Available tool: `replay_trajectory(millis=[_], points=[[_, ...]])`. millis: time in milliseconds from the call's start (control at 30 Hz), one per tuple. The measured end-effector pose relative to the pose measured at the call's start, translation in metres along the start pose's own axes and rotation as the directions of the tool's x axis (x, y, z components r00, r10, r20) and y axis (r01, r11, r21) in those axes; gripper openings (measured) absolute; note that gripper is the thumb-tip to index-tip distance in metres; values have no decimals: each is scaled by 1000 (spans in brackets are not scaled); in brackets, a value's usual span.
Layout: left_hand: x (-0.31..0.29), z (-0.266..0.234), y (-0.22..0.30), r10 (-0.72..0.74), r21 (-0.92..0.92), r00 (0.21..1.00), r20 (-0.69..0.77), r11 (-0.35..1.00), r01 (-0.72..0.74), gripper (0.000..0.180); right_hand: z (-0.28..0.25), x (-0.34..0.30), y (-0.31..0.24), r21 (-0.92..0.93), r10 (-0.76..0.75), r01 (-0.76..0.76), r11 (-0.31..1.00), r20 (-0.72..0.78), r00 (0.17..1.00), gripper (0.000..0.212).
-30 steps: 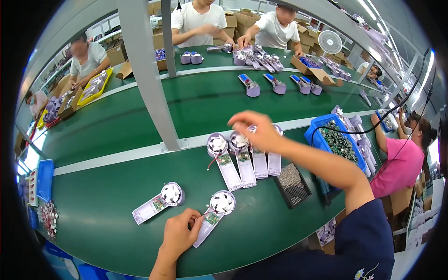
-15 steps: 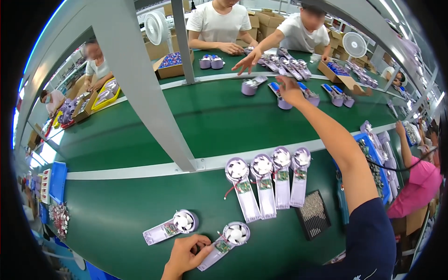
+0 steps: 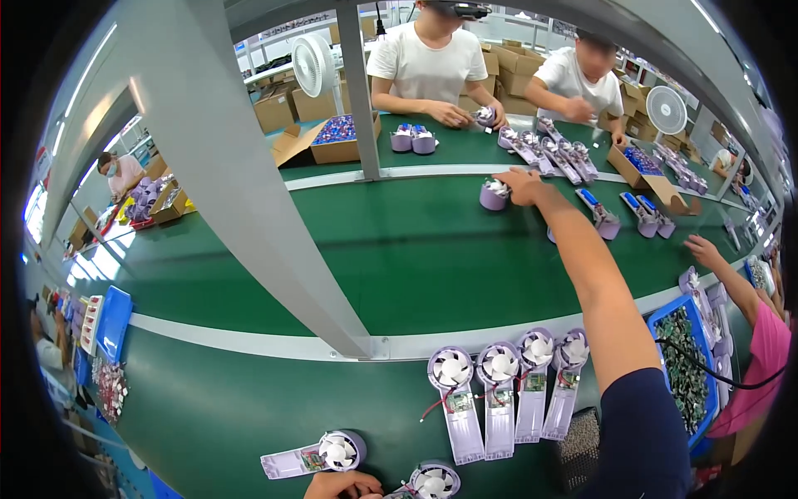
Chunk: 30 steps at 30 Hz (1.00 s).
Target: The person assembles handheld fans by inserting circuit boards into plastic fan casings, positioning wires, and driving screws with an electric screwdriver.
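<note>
My right hand (image 3: 525, 188) is stretched across the green belt, its fingers closed over the handle end of a lilac handheld fan (image 3: 494, 198), which hides that handle. At the bottom edge my left hand (image 3: 345, 485) has its fingers curled at the handle of another lilac fan (image 3: 435, 481) with white blades; the frame cuts off most of that handle. Just above the left hand lies an open fan half (image 3: 339, 452) with a small green circuit board. Several similar open fans (image 3: 499, 364) stand side by side near the metal rail, red wires showing.
A grey post (image 3: 274, 224) and rail (image 3: 432, 343) divide bench from belt. Right of my arm are a box of small metal parts (image 3: 579, 445) and a blue tray of circuit boards (image 3: 688, 366). More fans (image 3: 598, 214) lie on the belt. Co-workers (image 3: 428, 66) sit opposite; a pink sleeve (image 3: 752, 374) is at right.
My right hand has shifted left, from above other fans on the belt to the lone fan. A co-worker's outstretched arm has drawn back. The view has tilted up; my left hand stays by its fan.
</note>
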<state>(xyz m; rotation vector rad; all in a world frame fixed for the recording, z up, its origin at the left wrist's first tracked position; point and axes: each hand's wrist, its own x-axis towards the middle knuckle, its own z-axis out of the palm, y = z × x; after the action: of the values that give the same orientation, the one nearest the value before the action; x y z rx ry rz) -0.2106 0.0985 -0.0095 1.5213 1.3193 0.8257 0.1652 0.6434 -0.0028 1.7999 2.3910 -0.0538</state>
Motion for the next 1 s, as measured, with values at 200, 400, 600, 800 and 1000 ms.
replay_trajectory(millis=[200,400,600,800,1000], points=[[3,2,0,25,-42,1000,-17,999,-25,11,-17,9,32,12,-220,224,975,-147,965,59],[5,0,5,6,-8,1000,-25,1000,-7,12,-30,-47,2,20,-145,153,988,-229,963,65],[0,-2,-10,-6,-29,999,38,1000,7,15,-6,-74,-4,318,-186,305,898,-353,917,67],[0,3,-16,119,9,993,23,993,-119,14,-29,-142,-63,838,-75,181,514,-167,983,60],[-6,9,23,450,364,882,-138,852,-377,9,-57,-256,-129,981,-113,135,138,-120,986,41]])
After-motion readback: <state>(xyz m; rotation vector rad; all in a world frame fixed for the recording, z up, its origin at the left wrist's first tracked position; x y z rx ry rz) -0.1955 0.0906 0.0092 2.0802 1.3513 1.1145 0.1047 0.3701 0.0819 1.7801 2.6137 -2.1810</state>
